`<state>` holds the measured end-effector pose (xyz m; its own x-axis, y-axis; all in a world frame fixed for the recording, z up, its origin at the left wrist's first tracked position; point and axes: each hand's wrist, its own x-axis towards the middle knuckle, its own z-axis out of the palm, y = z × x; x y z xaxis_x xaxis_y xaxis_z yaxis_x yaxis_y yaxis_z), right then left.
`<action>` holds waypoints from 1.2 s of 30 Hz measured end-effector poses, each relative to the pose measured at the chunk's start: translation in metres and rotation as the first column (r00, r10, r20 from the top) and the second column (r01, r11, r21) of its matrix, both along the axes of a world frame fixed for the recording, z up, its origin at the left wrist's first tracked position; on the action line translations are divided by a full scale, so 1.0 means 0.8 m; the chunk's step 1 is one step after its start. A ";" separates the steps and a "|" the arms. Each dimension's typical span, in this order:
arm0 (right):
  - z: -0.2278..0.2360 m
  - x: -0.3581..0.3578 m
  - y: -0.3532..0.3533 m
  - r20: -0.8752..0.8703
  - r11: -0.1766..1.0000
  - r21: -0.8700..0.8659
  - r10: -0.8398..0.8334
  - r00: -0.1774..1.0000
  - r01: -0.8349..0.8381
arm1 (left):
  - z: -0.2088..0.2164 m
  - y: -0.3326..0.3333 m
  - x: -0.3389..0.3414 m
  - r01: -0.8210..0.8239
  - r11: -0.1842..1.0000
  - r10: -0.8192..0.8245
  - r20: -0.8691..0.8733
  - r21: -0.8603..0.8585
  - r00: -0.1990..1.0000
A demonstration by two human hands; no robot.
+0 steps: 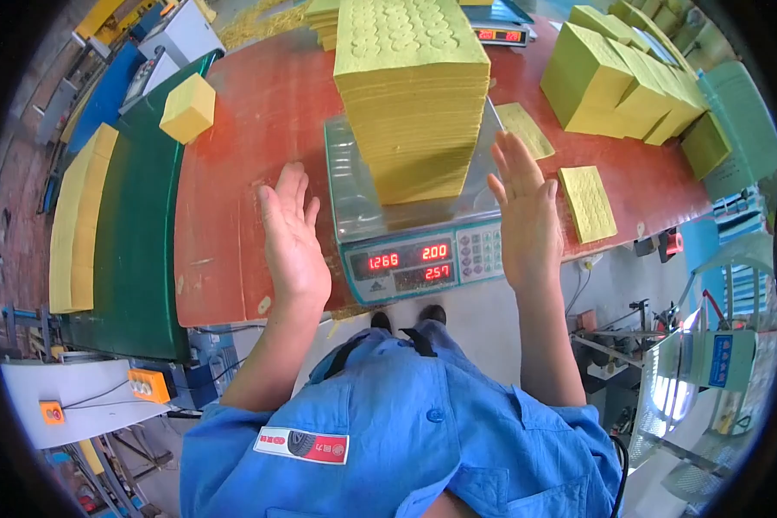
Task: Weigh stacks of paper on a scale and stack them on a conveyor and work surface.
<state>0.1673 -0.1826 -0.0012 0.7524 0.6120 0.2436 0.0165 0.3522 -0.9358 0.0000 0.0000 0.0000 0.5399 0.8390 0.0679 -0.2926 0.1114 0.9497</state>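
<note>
A tall stack of yellow paper sheets [414, 121] stands on the metal pan of a digital scale [354, 194]. Round cut or embossed marks cover its top sheet, and red figures glow on the scale's front. My left hand [295, 237] is raised left of the scale, palm turned inward, fingers stretched out and empty. On the other side, my right hand [529, 220] is held up the same way by the scale's right edge, also empty. Both hands are apart from the stack. One loose yellow sheet [588, 204] lies on the table right of my right hand.
The red table [233, 242] carries a small yellow block [188, 108], another flat sheet [522, 129] and several yellow stacks [587, 82] at right. A second scale [501, 34] sits behind. A green conveyor belt [138, 233] with a yellow row [82, 224] runs along the left.
</note>
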 end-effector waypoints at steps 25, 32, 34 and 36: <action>-0.002 -0.056 -0.023 -0.052 0.993 0.065 0.100 0.994 -0.096 | 0.017 -0.081 0.004 0.097 0.991 -0.103 0.061 0.087 0.993; -0.003 -0.061 -0.026 -0.084 0.993 0.076 0.094 0.992 -0.088 | 0.017 -0.079 0.000 0.124 0.985 -0.133 0.067 0.122 0.989; -0.005 -0.062 -0.025 -0.075 0.991 0.093 0.106 0.991 -0.099 | 0.023 -0.073 0.003 0.120 0.975 -0.137 0.080 0.188 0.987; 0.002 -0.065 -0.024 -0.077 0.988 0.113 0.118 0.990 -0.109 | 0.035 -0.068 0.004 0.122 0.934 -0.156 0.077 0.336 0.985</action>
